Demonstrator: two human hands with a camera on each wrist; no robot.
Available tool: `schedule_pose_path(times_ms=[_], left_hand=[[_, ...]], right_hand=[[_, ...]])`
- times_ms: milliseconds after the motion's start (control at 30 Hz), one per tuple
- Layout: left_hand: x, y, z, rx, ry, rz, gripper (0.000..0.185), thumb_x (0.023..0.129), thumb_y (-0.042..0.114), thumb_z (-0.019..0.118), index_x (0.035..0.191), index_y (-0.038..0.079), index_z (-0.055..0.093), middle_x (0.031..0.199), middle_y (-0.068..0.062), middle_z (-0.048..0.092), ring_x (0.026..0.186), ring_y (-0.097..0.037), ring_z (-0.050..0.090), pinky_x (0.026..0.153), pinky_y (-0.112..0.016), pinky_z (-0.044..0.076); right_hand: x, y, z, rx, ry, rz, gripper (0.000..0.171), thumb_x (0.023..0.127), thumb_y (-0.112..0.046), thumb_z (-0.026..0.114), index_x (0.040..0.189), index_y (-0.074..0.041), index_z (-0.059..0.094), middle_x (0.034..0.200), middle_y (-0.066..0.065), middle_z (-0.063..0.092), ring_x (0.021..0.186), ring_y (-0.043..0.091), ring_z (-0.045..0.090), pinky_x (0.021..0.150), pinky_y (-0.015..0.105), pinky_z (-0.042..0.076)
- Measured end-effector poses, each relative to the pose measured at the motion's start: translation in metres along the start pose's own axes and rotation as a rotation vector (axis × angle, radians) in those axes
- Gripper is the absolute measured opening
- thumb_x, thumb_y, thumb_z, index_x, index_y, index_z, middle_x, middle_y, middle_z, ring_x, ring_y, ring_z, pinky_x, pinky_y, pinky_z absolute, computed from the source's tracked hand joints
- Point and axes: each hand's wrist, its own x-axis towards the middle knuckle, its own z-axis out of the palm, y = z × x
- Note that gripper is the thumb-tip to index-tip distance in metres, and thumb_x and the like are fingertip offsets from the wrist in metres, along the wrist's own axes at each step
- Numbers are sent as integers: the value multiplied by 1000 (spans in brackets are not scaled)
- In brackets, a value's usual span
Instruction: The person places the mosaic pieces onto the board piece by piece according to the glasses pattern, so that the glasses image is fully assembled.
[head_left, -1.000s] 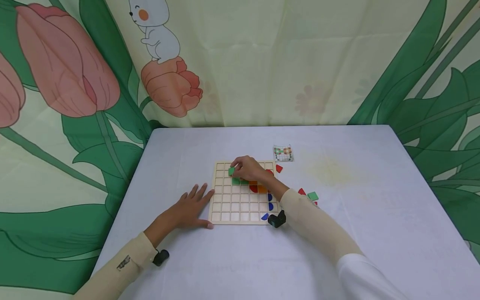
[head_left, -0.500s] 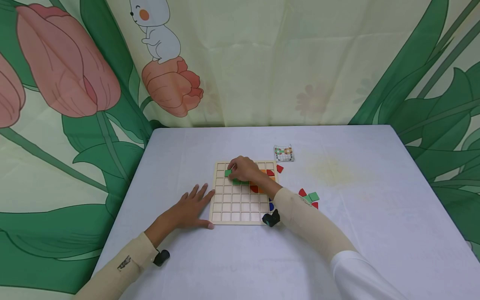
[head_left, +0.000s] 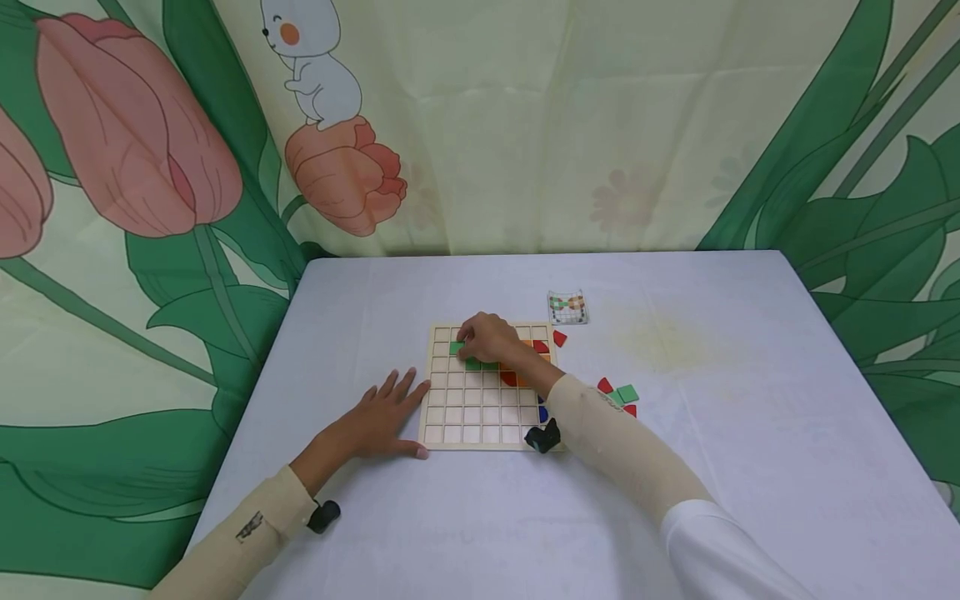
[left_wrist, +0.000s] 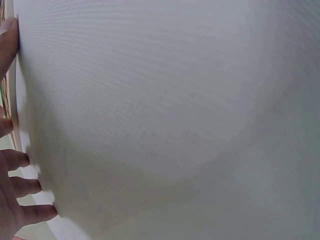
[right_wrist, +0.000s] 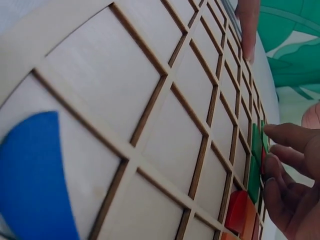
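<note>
Left hand [head_left: 382, 422] spread against grid board [head_left: 472, 414], likely to steady it. Right hand [head_left: 491, 338] pinches green tile [head_left: 455, 348], presumably for fine control

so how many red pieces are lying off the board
3 in view: a red piece beside the board near its far right corner, a second left of the loose green pieces, a third on their near side. The right sleeve may hide others.
</note>
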Motion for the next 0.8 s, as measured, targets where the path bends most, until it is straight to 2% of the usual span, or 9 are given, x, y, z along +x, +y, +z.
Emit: schedule_pose_path(times_ms=[133, 300, 367, 567, 667, 800], left_hand=[[-1, 0, 0, 4, 1, 5, 113, 77, 76, 67, 162, 18, 20, 169, -17, 11, 153, -47, 9, 114, -69, 25], [0, 0, 1, 10, 15, 3, 113, 77, 75, 68, 162, 18, 21, 169, -17, 12, 153, -47, 11, 113, -70, 26], [0, 0, 3, 9, 19, -1, 113, 76, 74, 69, 162, 18, 21, 169, -16, 12, 153, -47, 11, 113, -70, 26], [2, 0, 5, 9, 18, -5, 112, 76, 74, 69, 162, 19, 21, 169, -16, 12, 154, -46, 10, 114, -69, 25], [2, 0, 5, 13, 19, -4, 112, 77, 74, 70, 162, 19, 21, 169, -16, 12, 154, -46, 10, 114, -69, 25], [2, -1, 5, 17, 21, -7, 112, 76, 73, 70, 162, 19, 21, 169, -16, 12, 154, -46, 10, 114, -69, 25]], right_hand=[[-5, 4, -3, 32, -2, -52, 26, 87, -25, 79, 109, -13, 75, 90, 0, 70, 78, 15, 59, 66, 26, 46], [-12, 19, -12, 181, -53, -148, 31, 93, -21, 73, 120, -6, 70, 99, 4, 71, 75, 15, 66, 71, 26, 54], [-16, 29, -17, 224, -68, -163, 32, 95, -23, 70, 123, -7, 68, 103, 3, 71, 81, 16, 68, 74, 28, 57], [-32, 58, -37, 183, -14, -187, 31, 97, -27, 67, 123, -9, 70, 111, 5, 71, 104, 21, 64, 91, 39, 54], [-45, 71, -48, 165, 9, -188, 31, 97, -25, 67, 123, -7, 70, 112, 6, 72, 104, 22, 63, 91, 39, 54], [-62, 88, -59, 166, 17, -176, 32, 96, -26, 69, 122, -8, 71, 112, 7, 71, 101, 22, 62, 85, 34, 54]])
